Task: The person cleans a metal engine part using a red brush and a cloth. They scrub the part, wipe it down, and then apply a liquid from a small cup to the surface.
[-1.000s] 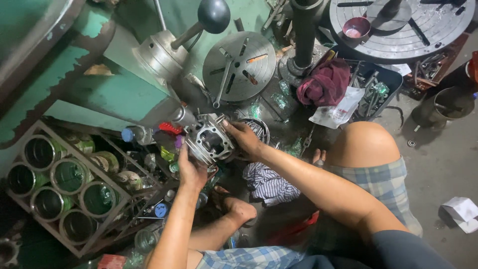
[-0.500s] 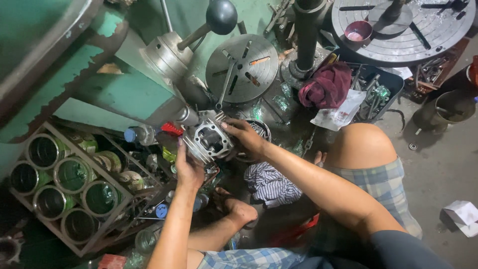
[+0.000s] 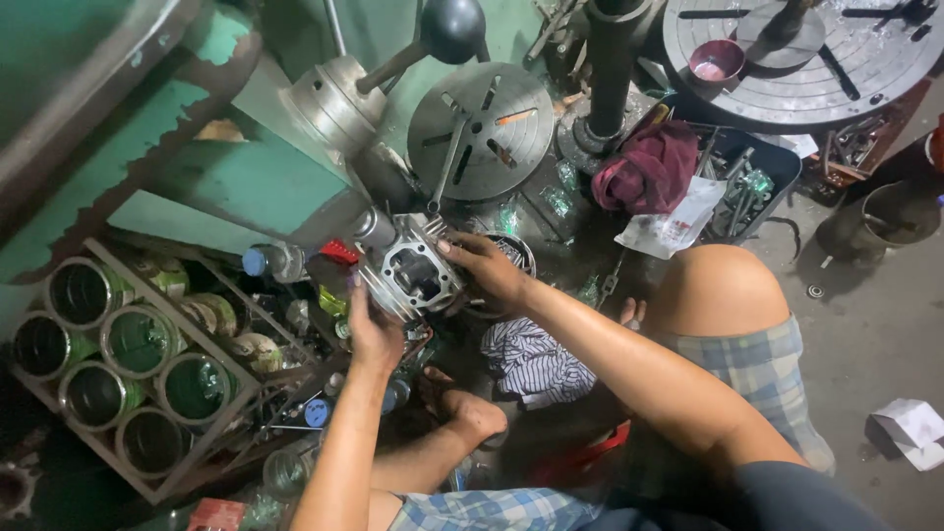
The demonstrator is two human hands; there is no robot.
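A finned metal engine cylinder [image 3: 413,270] is gripped between both hands above a cluttered workshop floor: the left hand [image 3: 372,334] is clasped on its lower fins, the right hand [image 3: 492,267] is closed over its upper right edge. It is hemmed in by a green machine body [image 3: 226,177] on the left, a slotted round faceplate [image 3: 482,128] behind, and a rack of green tins [image 3: 108,364] below left. A striped cloth [image 3: 536,359] lies under the right forearm, a maroon rag [image 3: 649,167] beyond. Bare concrete floor [image 3: 875,334] is seen only at the right.
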